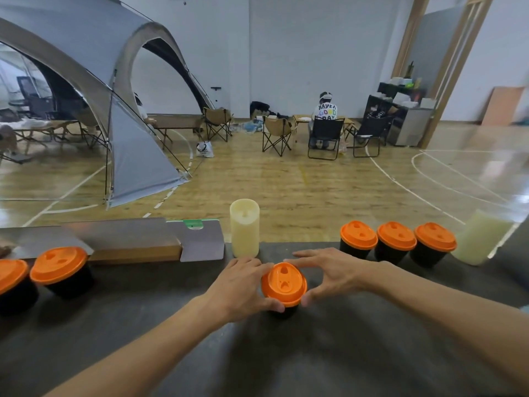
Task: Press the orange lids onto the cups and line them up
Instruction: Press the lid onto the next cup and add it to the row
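In the head view, your left hand and right hand meet at the lower centre of the frame around one black cup that stands on the dark table. An orange lid sits on that cup, and your fingers and thumbs curl round the lid's rim from both sides, left thumb at its near edge, right fingers arched over its far edge. To the right of centre, three lidded cups stand side by side in a row near the table's far edge, touching or nearly so. At the far left of the frame, two more lidded cups stand close together, well apart from that row. Just beyond your left hand stands a tall, pale yellow cylinder, upright. A flat cardboard box lies along the far edge at the middle left. At the right edge a blurred pale greenish container stands just beside the row's last cup.
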Demonstrator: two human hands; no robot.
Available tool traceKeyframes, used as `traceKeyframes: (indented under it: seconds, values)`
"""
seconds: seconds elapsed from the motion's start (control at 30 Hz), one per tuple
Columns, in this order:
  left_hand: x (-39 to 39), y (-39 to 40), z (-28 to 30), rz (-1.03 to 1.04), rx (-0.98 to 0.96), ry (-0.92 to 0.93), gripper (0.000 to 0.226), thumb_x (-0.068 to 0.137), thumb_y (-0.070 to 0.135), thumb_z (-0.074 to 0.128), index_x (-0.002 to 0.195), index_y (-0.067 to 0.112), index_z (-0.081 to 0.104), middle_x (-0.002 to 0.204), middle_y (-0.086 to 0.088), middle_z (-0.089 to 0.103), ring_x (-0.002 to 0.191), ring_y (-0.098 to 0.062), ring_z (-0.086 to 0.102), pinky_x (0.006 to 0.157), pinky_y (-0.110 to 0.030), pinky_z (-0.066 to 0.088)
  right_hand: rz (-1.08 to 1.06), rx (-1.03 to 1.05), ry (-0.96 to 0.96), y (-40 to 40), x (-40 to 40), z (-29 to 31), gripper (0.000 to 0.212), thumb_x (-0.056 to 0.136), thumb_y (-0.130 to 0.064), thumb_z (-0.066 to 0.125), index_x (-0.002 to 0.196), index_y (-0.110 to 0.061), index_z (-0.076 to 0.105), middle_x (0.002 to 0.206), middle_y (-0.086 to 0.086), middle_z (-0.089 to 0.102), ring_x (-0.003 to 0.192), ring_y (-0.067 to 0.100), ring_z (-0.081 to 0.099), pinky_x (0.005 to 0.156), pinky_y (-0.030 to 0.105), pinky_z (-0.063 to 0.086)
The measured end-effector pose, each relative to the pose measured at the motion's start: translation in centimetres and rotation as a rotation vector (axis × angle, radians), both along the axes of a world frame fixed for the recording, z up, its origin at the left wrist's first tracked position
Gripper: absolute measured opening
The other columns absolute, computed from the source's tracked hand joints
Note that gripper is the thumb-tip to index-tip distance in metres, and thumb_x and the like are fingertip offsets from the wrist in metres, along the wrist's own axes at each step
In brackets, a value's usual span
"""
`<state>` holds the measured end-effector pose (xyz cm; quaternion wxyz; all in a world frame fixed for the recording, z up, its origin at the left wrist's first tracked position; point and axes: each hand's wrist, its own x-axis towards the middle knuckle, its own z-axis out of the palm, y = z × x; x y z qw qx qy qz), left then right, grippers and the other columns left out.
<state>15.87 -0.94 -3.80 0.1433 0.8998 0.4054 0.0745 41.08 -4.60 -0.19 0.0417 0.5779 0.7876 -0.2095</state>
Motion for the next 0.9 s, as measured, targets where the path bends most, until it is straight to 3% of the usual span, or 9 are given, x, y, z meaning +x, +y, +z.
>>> traceKeyframes:
  seconds: [0.17,0.3,0.43,0.57,0.63,0.77,0.9]
  values:
    - [0.0,0.0,-0.4,-0.009,0.005,-0.006,0.096,0.067,0.089,0.055,0.146,0.039,0.034,0.132,0.012,0.054,0.123,-0.011,0.043,0.099,-0.028,0.027,0.065,0.026,-0.013,0.3,0.4,-0.7,0.092,0.069,-0.09,0.057,0.144,-0.07,0.008,0.165,-0.022,0.005,0.15,0.009,0.003,0.117,0.038,0.001]
    - [0.0,-0.1,-0.4,-0.019,0.024,-0.022,0.095,0.067,0.089,0.053,0.146,0.039,0.035,0.132,0.012,0.054,0.121,-0.009,0.044,0.1,-0.027,0.028,0.104,0.141,-0.058,0.0,0.4,-1.0,0.09,0.076,-0.087,0.05,0.152,-0.059,0.012,0.166,-0.02,0.006,0.151,0.007,0.004,0.122,0.04,0.003]
    - [-0.1,-0.4,-0.7,-0.016,0.04,-0.044,0.091,0.07,0.088,0.053,0.145,0.037,0.036,0.129,0.011,0.055,0.12,-0.01,0.045,0.101,-0.028,0.029,0.076,0.27,-0.087,-1.9,0.0,-1.6,0.082,0.08,-0.088,0.035,0.152,-0.05,0.028,0.162,-0.011,0.025,0.147,0.013,0.019,0.119,0.035,0.012]
    - [-0.2,-0.6,-0.5,-0.031,0.1,-0.054,0.089,0.071,0.086,0.053,0.143,0.035,0.04,0.123,0.011,0.057,0.116,-0.01,0.047,0.102,-0.028,0.033,0.061,0.431,-0.17,-4.2,-1.2,-1.7,0.072,0.089,-0.077,0.026,0.137,-0.032,0.057,0.124,-0.003,0.051,0.112,0.012,0.045,0.101,0.032,0.036]
    - [-0.2,-0.6,-0.4,-0.03,0.107,-0.06,0.089,0.071,0.086,0.053,0.142,0.033,0.042,0.121,0.011,0.057,0.115,-0.01,0.048,0.101,-0.029,0.034,0.073,0.526,-0.242,-5.0,-2.0,-1.6,0.061,0.093,-0.068,0.034,0.121,-0.025,0.067,0.112,-0.001,0.055,0.099,0.014,0.05,0.09,0.032,0.041]
    - [-0.1,-0.8,-0.5,-0.03,0.125,-0.077,0.088,0.071,0.086,0.053,0.141,0.033,0.043,0.116,0.011,0.058,0.11,-0.01,0.049,0.101,-0.03,0.036,0.16,0.832,-0.262,-6.0,-3.1,-1.9,0.024,0.089,-0.044,0.071,0.08,-0.021,0.072,0.085,-0.001,0.062,0.072,0.016,0.056,0.067,0.033,0.047]
    - [0.0,-0.8,-0.5,-0.031,0.139,-0.071,0.086,0.071,0.085,0.054,0.139,0.033,0.045,0.114,0.011,0.058,0.109,-0.011,0.051,0.1,-0.032,0.038,0.226,0.804,-0.209,-6.4,-3.7,-2.1,0.009,0.089,-0.028,0.073,0.082,-0.023,0.071,0.089,-0.004,0.064,0.076,0.015,0.055,0.07,0.031,0.043]
